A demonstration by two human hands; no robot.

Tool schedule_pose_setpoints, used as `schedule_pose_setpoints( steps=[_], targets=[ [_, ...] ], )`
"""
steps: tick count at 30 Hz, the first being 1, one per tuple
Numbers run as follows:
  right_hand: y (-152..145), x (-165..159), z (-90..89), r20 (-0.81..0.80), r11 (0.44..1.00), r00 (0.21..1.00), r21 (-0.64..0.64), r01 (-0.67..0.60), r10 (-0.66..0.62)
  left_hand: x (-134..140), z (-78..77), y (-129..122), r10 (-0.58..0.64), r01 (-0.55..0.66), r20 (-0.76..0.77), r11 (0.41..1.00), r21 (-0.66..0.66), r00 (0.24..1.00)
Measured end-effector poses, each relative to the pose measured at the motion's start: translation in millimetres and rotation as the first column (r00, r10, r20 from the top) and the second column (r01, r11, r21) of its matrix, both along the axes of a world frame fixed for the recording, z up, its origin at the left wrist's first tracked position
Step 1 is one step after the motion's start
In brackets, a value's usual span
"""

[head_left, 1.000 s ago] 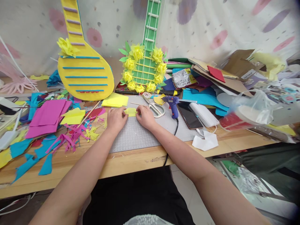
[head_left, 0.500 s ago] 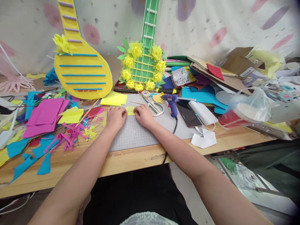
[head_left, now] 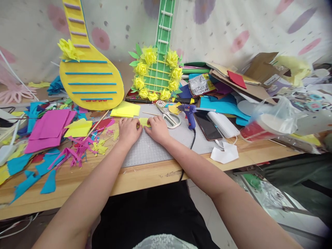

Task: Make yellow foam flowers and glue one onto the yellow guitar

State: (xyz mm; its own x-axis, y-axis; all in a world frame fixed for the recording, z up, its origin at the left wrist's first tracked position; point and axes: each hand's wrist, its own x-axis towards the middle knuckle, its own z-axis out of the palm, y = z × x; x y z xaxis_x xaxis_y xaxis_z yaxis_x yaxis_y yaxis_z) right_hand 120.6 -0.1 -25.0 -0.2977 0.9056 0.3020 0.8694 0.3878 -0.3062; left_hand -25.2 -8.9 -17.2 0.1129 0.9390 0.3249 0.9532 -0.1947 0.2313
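Note:
A small piece of yellow paper lies on the grey cutting mat, its two ends between my hands. My left hand has its fingers curled closed on the left end. On the right end, my right hand pinches with thumb and fingers. The palms partly cover the paper's edges. Just right of my right hand rest white-handled scissors, and past them a blue glue gun. A stack of yellow paper sheets lies behind my left hand.
Two guitar-like crafts, one yellow and one green with yellow flowers, stand at the back. Magenta sheets and paper scraps cover the left. A phone, white power bank and red cup sit to the right.
My thumbs have come closer together along the paper's near edge, and less of the yellow paper shows between my hands. The camera view has shifted slightly.

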Motion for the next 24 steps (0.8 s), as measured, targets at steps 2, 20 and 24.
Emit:
schedule_pose_setpoints(
  steps=[2, 20, 24],
  targets=[
    [0.1, -1.1, -1.0, 0.007, 1.000, 1.000, 0.006, 0.010, -0.010, 0.4, -0.3, 0.1, 0.008, -0.008, -0.007, 1.000, 0.002, 1.000],
    [4.7, -1.8, -6.3, 0.043, 0.999, 0.998, 0.030, 0.037, -0.039, 2.0, 0.9, -1.6, 0.015, -0.015, -0.006, 1.000, -0.020, 1.000],
    [4.8, -2.1, -5.6, 0.042, 0.999, 0.998, 0.033, 0.039, -0.040, 3.2, 0.3, -2.3, 0.021, -0.021, -0.013, 0.999, -0.023, 1.000]
  ],
)
